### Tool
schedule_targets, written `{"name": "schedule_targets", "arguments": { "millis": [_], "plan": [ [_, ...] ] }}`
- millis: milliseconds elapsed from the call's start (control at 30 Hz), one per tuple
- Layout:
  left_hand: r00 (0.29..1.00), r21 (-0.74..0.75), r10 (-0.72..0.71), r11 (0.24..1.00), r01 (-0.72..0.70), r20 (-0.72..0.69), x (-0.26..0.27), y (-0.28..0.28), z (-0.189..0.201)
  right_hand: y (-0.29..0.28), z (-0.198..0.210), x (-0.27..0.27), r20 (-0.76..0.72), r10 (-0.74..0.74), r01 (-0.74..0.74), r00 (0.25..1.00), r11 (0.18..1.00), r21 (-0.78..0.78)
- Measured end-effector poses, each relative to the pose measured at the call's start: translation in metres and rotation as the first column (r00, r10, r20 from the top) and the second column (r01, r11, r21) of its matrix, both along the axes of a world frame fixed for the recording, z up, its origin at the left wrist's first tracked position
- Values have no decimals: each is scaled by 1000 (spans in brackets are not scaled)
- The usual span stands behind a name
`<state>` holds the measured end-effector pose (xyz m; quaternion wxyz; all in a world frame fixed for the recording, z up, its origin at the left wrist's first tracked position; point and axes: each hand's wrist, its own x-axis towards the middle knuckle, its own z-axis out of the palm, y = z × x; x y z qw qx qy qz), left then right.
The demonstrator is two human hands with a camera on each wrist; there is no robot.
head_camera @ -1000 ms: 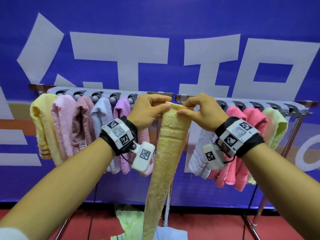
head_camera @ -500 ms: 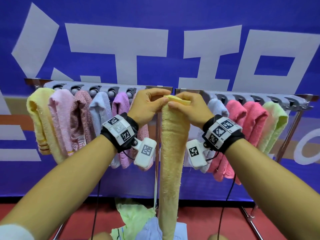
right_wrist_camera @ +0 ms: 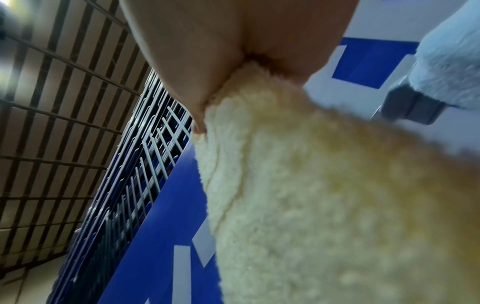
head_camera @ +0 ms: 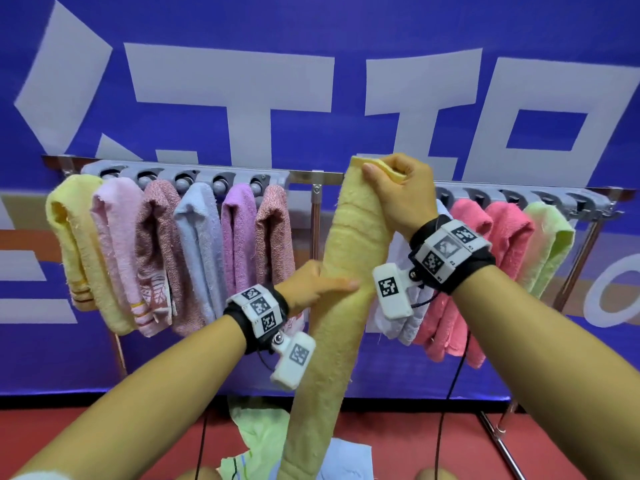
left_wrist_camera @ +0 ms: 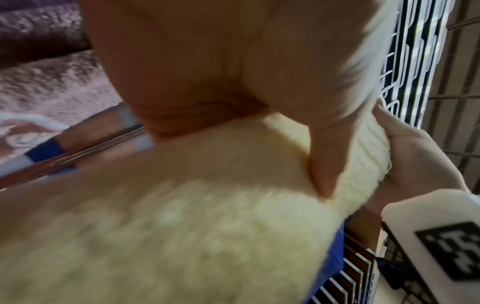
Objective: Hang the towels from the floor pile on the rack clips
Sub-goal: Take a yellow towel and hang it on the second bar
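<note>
A long yellow towel (head_camera: 349, 244) hangs in front of the gap between the two clip banks of the rack (head_camera: 311, 175). My right hand (head_camera: 398, 188) grips its folded top end just above the rail, next to the right clip bank (head_camera: 519, 197). My left hand (head_camera: 318, 285) holds the towel lower down at its middle, thumb across the front; the left wrist view shows the thumb pressed into the yellow pile (left_wrist_camera: 182, 226). In the right wrist view the towel (right_wrist_camera: 311, 205) runs out from under my palm. The towel's lower end reaches the floor pile (head_camera: 259, 434).
Several towels hang from the left clip bank (head_camera: 194, 174): yellow, pink, mottled red, blue, purple. White, pink and green towels (head_camera: 547, 244) hang on the right bank. A blue banner (head_camera: 311, 81) stands close behind. A rack leg (head_camera: 498, 441) slants over the red floor at the right.
My left hand has left the towel's top and slid down to its middle. My right hand keeps the top end and has lifted it a little, up and to the right.
</note>
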<state>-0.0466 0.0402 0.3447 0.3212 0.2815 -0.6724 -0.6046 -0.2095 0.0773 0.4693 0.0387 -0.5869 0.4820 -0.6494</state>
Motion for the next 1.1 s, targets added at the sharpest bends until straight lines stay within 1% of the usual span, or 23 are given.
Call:
{"name": "schedule_targets", "arguments": {
  "millis": [67, 133, 200, 233, 267, 300, 333, 367, 400, 433, 467, 500, 533, 567, 600, 667, 700, 733, 800, 900, 1000, 1033, 1100],
  "plan": [
    [997, -13, -12, 1000, 13, 75, 5, -1, -10, 1, 5, -24, 52, -125, 125, 991, 992, -2],
    [992, 10, -11, 1000, 10, 123, 15, -4, -14, 1, 6, -52, 105, -262, 261, 959, 965, 28],
    [993, 20, 20, 1000, -23, 118, 25, -10, -13, 1, -1, -78, 185, -363, 350, 913, 932, 96],
    [994, 26, 38, 999, -41, 103, 30, -14, -9, 1, -6, -87, 222, -393, 367, 893, 918, 148],
    [996, 37, 53, 998, -55, 72, 33, -17, -2, 1, -13, -95, 229, -418, 374, 879, 903, 213],
    [998, 43, 62, 997, -63, 33, 35, -17, 7, 2, -20, -99, 184, -451, 393, 873, 875, 282],
    [998, 46, 54, 998, -53, -13, 35, -16, 17, 2, -28, -101, 88, -490, 437, 867, 834, 337],
    [998, 38, 39, 999, -38, -45, 33, -15, 29, 2, -35, -98, -35, -523, 499, 852, 789, 359],
    [998, 13, 19, 1000, -18, -67, 30, -13, 42, 2, -42, -94, -143, -529, 545, 836, 774, 324],
    [997, -27, -4, 1000, 2, -73, 24, -9, 55, 3, -46, -85, -214, -505, 548, 836, 792, 270],
    [998, -55, -19, 998, 16, -62, 19, -5, 66, 2, -49, -75, -255, -445, 502, 858, 833, 234],
    [999, -70, -24, 997, 22, -40, 12, -4, 76, 3, -48, -58, -253, -346, 404, 903, 885, 230],
    [999, -78, -34, 996, 33, -9, 6, -3, 83, 4, -48, -42, -208, -215, 264, 954, 931, 251],
    [998, -85, -54, 995, 56, 28, 1, -1, 90, 6, -45, -23, -141, -58, 97, 988, 952, 291],
    [995, -95, -77, 992, 82, 58, -2, 1, 94, 8, -42, -7, -68, 99, -72, 993, 944, 322],
    [993, -100, -96, 990, 103, 69, -4, 3, 98, 12, -36, 15, 48, 338, -329, 940, 861, 389],
    [994, -97, -89, 991, 95, 64, -2, 4, 98, 14, -35, 20, 111, 407, -413, 907, 806, 423],
    [994, -90, -87, 992, 92, 65, 1, 6, 98, 16, -35, 23, 174, 446, -474, 878, 758, 448],
    [993, -89, -87, 992, 95, 82, 8, 7, 95, 14, -39, 24, 189, 455, -483, 870, 712, 510],
    [994, -114, -53, 991, 64, 96, 21, 7, 89, 14, -42, 27, 88, 458, -410, 885, 674, 615],
    [995, -127, -39, 991, 51, 96, 30, 6, 87, 14, -42, 27, -29, 428, -301, 904, 681, 667],
    [995, -123, -44, 991, 55, 94, 32, 5, 85, 15, -42, 26, -51, 441, -295, 896, 677, 674],
    [994, -105, -59, 992, 68, 90, 34, 5, 82, 18, -39, 23, -28, 475, -340, 879, 668, 661]
  ]
}}
